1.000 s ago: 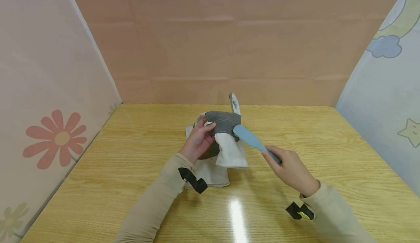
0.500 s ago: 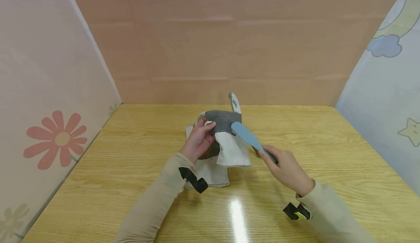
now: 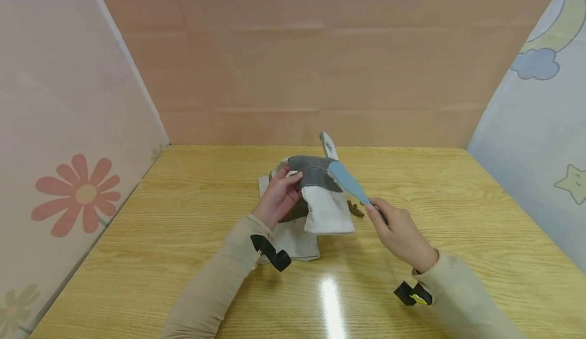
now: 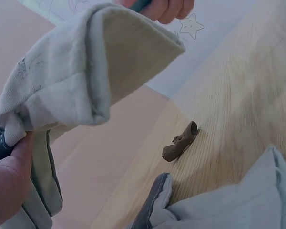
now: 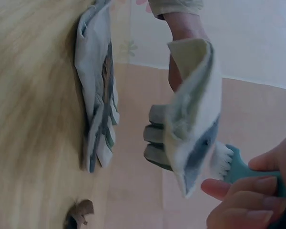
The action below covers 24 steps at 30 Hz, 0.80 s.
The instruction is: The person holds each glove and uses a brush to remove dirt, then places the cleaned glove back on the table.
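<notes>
My left hand (image 3: 278, 196) pinches a white canvas work glove (image 3: 327, 214) with a grey palm band, holding it up over the table with its cuff hanging toward me. In my right hand (image 3: 400, 234) is the handle of a light blue brush (image 3: 349, 180). Its white bristles (image 5: 221, 160) meet the grey part of the glove. A second glove of the same kind (image 3: 295, 242) lies flat on the table below, partly hidden by the left hand and the raised glove. Part of the brush is hidden behind the raised cuff in the left wrist view.
A small curled brown piece (image 4: 179, 141), like bark, lies on the wooden table (image 3: 183, 217) just right of the raised glove. An orange-brown panel (image 3: 320, 64) stands along the back. Printed panels flank the left and right sides.
The brush has shifted and tilted so its bristles now show in the head view. The raised glove's cuff has swung slightly right. The brown piece now shows more fully beside it.
</notes>
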Each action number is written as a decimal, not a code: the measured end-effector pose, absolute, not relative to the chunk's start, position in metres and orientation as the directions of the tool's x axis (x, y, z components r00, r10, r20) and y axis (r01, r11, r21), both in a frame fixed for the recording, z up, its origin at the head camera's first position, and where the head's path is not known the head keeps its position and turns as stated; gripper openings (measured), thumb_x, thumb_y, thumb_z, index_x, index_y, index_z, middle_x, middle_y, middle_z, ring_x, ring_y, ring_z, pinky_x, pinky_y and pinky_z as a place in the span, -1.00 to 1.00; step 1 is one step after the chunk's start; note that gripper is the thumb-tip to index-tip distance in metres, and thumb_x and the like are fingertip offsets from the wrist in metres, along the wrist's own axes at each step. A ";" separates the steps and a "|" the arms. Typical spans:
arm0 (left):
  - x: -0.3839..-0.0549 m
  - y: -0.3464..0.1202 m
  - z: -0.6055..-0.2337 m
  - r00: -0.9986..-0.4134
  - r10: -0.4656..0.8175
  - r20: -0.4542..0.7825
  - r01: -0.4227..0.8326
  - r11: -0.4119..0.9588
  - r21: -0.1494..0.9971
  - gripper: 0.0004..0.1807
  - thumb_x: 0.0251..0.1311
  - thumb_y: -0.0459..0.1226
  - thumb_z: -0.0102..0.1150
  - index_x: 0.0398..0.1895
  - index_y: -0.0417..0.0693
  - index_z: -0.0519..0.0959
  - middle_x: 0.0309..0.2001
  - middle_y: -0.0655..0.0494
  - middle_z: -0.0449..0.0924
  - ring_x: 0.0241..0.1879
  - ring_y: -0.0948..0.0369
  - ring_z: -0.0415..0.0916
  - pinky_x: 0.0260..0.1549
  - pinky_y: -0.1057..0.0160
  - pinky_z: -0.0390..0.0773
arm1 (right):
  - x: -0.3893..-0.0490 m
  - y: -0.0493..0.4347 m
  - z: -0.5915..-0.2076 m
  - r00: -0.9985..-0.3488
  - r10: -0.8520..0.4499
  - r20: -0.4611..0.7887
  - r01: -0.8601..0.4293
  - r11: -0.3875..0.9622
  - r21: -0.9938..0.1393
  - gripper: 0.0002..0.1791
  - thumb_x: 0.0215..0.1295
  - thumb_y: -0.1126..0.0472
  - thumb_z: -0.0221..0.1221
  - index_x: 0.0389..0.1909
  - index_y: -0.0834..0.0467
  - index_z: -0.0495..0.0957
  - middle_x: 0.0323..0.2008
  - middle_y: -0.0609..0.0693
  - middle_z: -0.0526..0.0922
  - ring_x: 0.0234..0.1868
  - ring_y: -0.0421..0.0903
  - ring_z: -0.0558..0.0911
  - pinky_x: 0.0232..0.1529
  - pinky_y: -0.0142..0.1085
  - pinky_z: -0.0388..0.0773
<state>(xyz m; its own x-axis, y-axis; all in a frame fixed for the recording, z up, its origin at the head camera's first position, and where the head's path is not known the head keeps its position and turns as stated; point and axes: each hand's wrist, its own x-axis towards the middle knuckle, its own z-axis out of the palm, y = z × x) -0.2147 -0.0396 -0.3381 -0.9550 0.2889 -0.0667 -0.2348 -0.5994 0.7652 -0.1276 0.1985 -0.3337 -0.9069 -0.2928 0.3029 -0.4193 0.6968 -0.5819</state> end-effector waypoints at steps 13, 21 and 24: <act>-0.217 -0.040 -0.339 -0.970 0.241 -0.031 -0.180 -0.629 0.757 -0.75 0.35 -0.49 -0.23 -0.11 0.05 0.33 -0.36 0.27 0.59 -0.40 0.40 0.60 -0.38 0.42 0.53 | -0.123 0.197 -0.336 -0.892 -0.401 0.210 -0.439 0.656 -0.614 -0.74 0.49 0.19 -0.17 -0.35 0.16 0.44 -0.71 -0.21 0.06 -0.73 -0.41 -0.02 -0.68 -0.50 0.09; -0.216 -0.040 -0.339 -0.965 0.256 -0.055 -0.211 -0.635 0.743 -0.75 0.34 -0.49 -0.23 -0.17 0.07 0.33 -0.43 0.26 0.58 -0.45 0.40 0.58 -0.39 0.43 0.51 | -0.125 0.202 -0.331 -0.889 -0.351 0.295 -0.458 0.677 -0.576 -0.73 0.49 0.21 -0.19 -0.29 0.19 0.47 -0.76 -0.22 0.05 -0.75 -0.41 -0.04 -0.70 -0.48 0.09; -0.215 -0.039 -0.339 -0.963 0.264 -0.055 -0.215 -0.629 0.747 -0.75 0.34 -0.49 -0.23 -0.15 0.07 0.32 -0.44 0.26 0.58 -0.45 0.40 0.57 -0.39 0.42 0.51 | -0.126 0.200 -0.332 -0.899 -0.344 0.273 -0.439 0.691 -0.575 -0.71 0.50 0.19 -0.20 -0.26 0.22 0.47 -0.76 -0.21 0.06 -0.75 -0.40 -0.03 -0.68 -0.47 0.10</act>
